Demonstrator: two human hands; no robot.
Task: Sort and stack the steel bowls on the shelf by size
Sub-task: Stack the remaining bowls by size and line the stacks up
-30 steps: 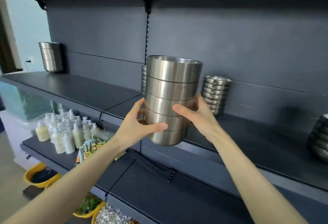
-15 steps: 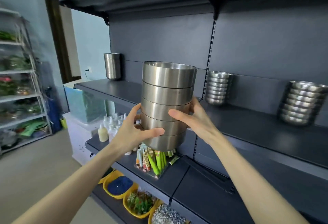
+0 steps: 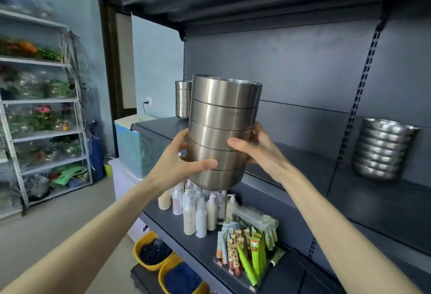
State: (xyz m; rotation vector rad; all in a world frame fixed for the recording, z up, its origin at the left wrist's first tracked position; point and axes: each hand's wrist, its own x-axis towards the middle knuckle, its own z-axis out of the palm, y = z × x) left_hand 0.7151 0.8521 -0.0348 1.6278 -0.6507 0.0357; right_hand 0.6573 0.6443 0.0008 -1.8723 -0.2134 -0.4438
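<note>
steel bowls (image 3: 224,130) in a tall stack hang above the shelf (image 3: 303,161), left hand (image 3: 177,165) and right hand (image 3: 258,147) curled round them. they have moved away from the round bowls (image 3: 382,151) toward the matching stack (image 3: 183,99), maybe to join it.

A person holds a stack of steel bowls (image 3: 221,135) before a dark shelf (image 3: 303,172).
The left hand (image 3: 175,168) grips the stack's lower left, thumb across the front; the right hand (image 3: 261,151) grips its right side. Behind its left edge stands a similar stack (image 3: 182,99); well to its right, a pile of rounded bowls (image 3: 382,149); below it, white bottles (image 3: 200,209).
</note>
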